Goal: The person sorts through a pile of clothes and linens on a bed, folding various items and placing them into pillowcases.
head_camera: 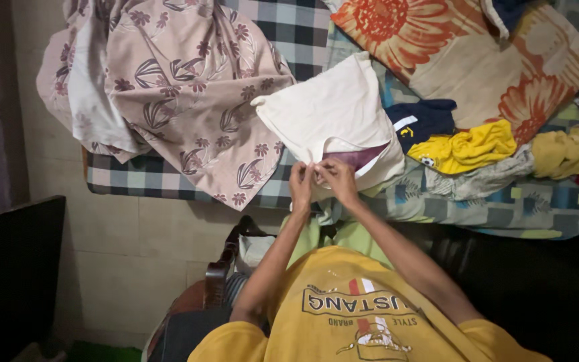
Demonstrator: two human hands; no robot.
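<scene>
A white garment [333,110] with a maroon inner patch lies on the bed in front of me. Its near edge is pinched by both hands, held close together. My left hand [301,182] grips the hem on the left side. My right hand [338,179] grips it right beside, fingers closed on the cloth. Both forearms reach up from my yellow shirt.
A pink floral sheet [182,87] is bunched at the left on a checked mattress [135,175]. An orange flower-print pillow [464,53], a navy garment [423,119], yellow clothes [470,147] and a grey one [484,179] lie at right. Tiled floor [129,261] and a dark chair [219,275] sit below.
</scene>
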